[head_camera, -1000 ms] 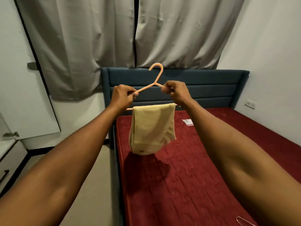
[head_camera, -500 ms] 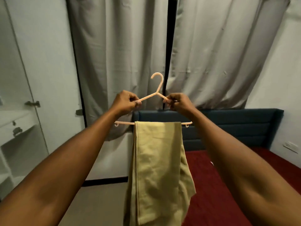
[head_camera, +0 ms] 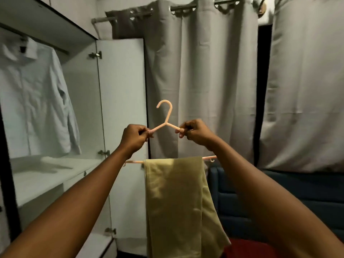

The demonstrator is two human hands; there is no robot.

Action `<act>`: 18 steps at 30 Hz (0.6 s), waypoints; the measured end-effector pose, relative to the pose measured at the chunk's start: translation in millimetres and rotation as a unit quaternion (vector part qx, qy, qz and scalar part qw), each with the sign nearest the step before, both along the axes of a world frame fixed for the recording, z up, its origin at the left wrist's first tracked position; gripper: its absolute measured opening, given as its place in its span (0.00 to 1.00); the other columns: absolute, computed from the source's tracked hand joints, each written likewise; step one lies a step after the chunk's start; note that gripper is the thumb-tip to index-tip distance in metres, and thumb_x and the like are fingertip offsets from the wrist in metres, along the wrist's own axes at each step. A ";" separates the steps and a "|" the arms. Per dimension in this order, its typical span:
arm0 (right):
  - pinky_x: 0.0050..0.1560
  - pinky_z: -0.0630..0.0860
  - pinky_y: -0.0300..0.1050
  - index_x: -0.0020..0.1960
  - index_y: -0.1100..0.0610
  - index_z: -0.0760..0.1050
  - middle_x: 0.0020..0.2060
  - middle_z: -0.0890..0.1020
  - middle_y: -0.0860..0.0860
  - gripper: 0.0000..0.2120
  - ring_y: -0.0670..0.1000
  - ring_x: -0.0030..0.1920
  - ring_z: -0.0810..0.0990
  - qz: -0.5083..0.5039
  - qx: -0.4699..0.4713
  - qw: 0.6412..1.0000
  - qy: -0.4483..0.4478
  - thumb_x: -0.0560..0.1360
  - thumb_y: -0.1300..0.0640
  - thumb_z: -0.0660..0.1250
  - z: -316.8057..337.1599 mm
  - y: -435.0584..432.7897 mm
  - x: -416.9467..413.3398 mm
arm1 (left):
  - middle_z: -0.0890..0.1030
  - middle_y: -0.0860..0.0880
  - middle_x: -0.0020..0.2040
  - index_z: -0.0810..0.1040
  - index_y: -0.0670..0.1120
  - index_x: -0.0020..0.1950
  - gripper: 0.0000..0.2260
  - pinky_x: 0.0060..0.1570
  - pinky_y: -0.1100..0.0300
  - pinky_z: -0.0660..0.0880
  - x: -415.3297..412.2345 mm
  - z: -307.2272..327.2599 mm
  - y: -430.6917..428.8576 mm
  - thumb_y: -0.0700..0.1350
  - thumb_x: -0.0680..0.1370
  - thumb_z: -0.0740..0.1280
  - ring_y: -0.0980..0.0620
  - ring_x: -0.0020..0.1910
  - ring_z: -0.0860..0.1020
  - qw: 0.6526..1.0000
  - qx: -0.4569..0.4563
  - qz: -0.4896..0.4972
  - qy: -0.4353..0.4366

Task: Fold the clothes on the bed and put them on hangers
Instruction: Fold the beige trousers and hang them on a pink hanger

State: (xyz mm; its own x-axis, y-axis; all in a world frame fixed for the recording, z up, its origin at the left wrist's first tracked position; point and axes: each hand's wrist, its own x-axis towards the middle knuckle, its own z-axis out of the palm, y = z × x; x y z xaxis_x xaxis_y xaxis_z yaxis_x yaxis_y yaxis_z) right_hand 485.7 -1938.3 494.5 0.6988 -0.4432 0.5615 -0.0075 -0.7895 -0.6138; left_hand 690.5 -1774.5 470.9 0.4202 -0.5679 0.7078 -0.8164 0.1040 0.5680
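Observation:
A peach plastic hanger [head_camera: 167, 116] is held up in front of me at chest height, hook pointing up. My left hand [head_camera: 135, 137] pinches its left shoulder and my right hand [head_camera: 195, 133] pinches its right shoulder. Folded olive-yellow trousers [head_camera: 178, 205] hang over the hanger's bottom bar and drop straight down past the lower edge of the view. Only a red corner of the bed [head_camera: 247, 248] shows at the bottom right.
An open white wardrobe [head_camera: 121, 108] stands at the left; a pale shirt [head_camera: 35, 101] hangs inside above a shelf [head_camera: 46, 174]. Grey curtains [head_camera: 201, 81] cover the wall ahead. The blue headboard [head_camera: 279, 198] lies low on the right.
The view has swung left and up, away from the bed toward the open wardrobe. Both hands keep the same hold on the hanger, and the trousers now hang full length.

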 end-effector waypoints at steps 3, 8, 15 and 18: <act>0.33 0.77 0.41 0.52 0.61 0.84 0.41 0.87 0.58 0.08 0.53 0.35 0.83 0.064 -0.062 0.996 0.032 0.79 0.56 0.73 21.1 -58.9 58.7 | 0.80 0.50 0.31 0.86 0.48 0.39 0.10 0.33 0.58 0.71 65.1 14.2 -28.8 0.43 0.80 0.72 0.56 0.31 0.73 0.998 -0.052 0.023 0.021; 0.36 0.79 0.43 0.55 0.64 0.84 0.38 0.85 0.58 0.11 0.51 0.37 0.83 0.158 0.008 0.987 -0.003 0.81 0.56 0.70 38.1 -151.9 148.2 | 0.80 0.49 0.30 0.87 0.47 0.38 0.10 0.36 0.57 0.72 171.3 69.6 -57.7 0.43 0.79 0.72 0.51 0.32 0.74 0.992 -0.099 0.072 0.028; 0.26 0.70 0.35 0.53 0.66 0.83 0.29 0.80 0.55 0.10 0.46 0.26 0.78 0.205 0.060 0.956 -0.202 0.83 0.61 0.65 74.7 -181.5 300.4 | 0.82 0.48 0.33 0.87 0.44 0.43 0.07 0.36 0.59 0.75 293.3 137.8 -93.2 0.43 0.79 0.72 0.53 0.34 0.77 0.986 -0.115 0.124 0.014; 0.28 0.71 0.37 0.50 0.66 0.84 0.29 0.79 0.57 0.10 0.48 0.27 0.77 0.190 0.072 0.942 -0.265 0.82 0.62 0.66 89.8 -187.3 367.2 | 0.85 0.46 0.36 0.87 0.45 0.43 0.06 0.40 0.57 0.77 346.3 154.5 -106.8 0.43 0.79 0.72 0.51 0.36 0.80 0.981 -0.127 0.148 -0.001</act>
